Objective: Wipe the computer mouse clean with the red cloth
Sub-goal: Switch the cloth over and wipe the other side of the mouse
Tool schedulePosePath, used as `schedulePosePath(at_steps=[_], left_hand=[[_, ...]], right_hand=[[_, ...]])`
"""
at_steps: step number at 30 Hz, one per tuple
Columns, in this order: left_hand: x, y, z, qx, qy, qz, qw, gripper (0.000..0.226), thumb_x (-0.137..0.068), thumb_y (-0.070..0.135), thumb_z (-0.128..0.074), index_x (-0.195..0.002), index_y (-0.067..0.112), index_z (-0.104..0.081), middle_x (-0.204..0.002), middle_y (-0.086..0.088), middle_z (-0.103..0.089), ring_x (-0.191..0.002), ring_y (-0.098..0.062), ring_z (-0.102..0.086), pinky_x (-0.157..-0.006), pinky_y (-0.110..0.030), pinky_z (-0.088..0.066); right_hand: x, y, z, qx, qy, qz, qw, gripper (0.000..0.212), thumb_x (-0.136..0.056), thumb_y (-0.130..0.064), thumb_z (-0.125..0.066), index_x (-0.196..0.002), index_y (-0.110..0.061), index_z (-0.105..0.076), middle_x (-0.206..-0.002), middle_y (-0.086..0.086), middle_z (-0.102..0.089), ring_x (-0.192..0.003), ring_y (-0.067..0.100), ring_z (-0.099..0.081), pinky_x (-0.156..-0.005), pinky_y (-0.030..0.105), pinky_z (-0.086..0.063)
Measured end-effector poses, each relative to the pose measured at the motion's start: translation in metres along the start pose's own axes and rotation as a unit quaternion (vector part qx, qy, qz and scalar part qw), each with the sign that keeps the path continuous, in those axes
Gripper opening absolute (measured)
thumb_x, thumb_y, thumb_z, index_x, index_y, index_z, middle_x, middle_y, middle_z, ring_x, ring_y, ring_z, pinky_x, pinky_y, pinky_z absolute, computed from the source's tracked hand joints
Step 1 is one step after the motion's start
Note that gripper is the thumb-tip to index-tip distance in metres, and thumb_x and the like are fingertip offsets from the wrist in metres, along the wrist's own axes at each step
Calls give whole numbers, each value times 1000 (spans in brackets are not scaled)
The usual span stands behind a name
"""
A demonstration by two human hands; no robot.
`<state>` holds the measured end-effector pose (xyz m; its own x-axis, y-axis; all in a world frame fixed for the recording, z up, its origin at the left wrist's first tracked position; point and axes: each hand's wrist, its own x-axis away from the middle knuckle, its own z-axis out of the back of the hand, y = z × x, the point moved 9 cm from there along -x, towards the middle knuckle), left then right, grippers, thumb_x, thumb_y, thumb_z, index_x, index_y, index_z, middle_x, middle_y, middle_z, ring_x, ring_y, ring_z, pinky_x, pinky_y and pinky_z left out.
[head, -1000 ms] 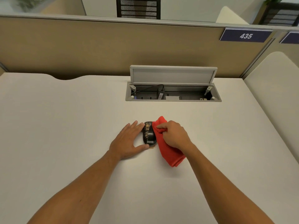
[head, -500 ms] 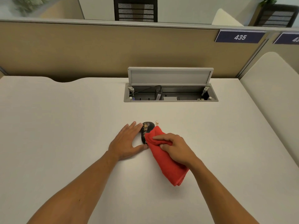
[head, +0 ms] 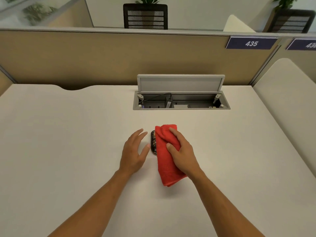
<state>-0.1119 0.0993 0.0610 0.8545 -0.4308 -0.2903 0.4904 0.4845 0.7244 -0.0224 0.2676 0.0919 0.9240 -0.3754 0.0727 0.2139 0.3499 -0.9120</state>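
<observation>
A black computer mouse with speckles on its top lies on the white desk; only its left strip shows. The red cloth, folded long, covers the rest of it and trails toward me. My right hand presses the cloth down over the mouse, fingers wrapped on the fabric. My left hand rests on the desk just left of the mouse, fingers spread, thumb tip at the mouse's left side.
An open cable hatch with its lid raised and a plug inside sits in the desk behind the mouse. A tan partition with the sign 435 closes the far edge. A cream panel bounds the right side.
My right hand has pushed the cloth forward and over the mouse, so it hides most of it. My left hand has stayed beside the mouse with its fingers loosened.
</observation>
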Motion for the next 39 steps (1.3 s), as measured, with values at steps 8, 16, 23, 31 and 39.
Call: schedulePosePath(at_steps=[8, 16, 23, 31, 39], left_hand=[[17, 27, 1, 168, 7, 136, 976, 43, -92, 41, -61, -133, 43, -45, -130, 15, -47, -88, -3, -62, -72, -18, -53], [26, 16, 7, 300, 56, 276, 911, 24, -99, 39, -51, -123, 40, -49, -121, 4, -59, -107, -15, -61, -92, -43, -54], [38, 10, 1, 386, 67, 411, 823, 28, -93, 32, -62, -111, 11, -64, -103, -12, -72, -91, -28, -70, -78, -42, -59], [35, 15, 1, 464, 66, 424, 775, 30, -88, 26, -71, -108, 5, -65, -99, -16, -74, -88, -32, -72, -62, -36, -59], [34, 23, -6, 517, 16, 410, 751, 37, -93, 28, -63, -124, 9, -57, -112, -16, -71, -101, -32, -70, -82, -43, -57]], right_hand=[[5, -14, -30, -64, -32, -27, 997, 66, -97, -23, -52, -152, -35, -17, -127, -19, -46, -105, 0, -54, -88, 18, -45], [4, -7, -54, -205, -37, -87, 974, 48, -100, -26, -42, -147, -34, -36, -139, -9, -49, -121, 9, -53, -105, 38, -45], [7, -11, -60, -281, -42, -102, 953, 36, -103, -18, -37, -131, -29, -57, -115, -2, -69, -103, 13, -67, -84, 27, -54], [8, 1, -71, -287, -75, -121, 947, 35, -105, -27, -35, -128, -22, -60, -113, 2, -71, -105, 18, -68, -95, 40, -53], [9, -11, -72, -211, -86, -58, 972, 34, -105, -27, -34, -129, -27, -59, -116, -3, -69, -105, 11, -66, -93, 30, -52]])
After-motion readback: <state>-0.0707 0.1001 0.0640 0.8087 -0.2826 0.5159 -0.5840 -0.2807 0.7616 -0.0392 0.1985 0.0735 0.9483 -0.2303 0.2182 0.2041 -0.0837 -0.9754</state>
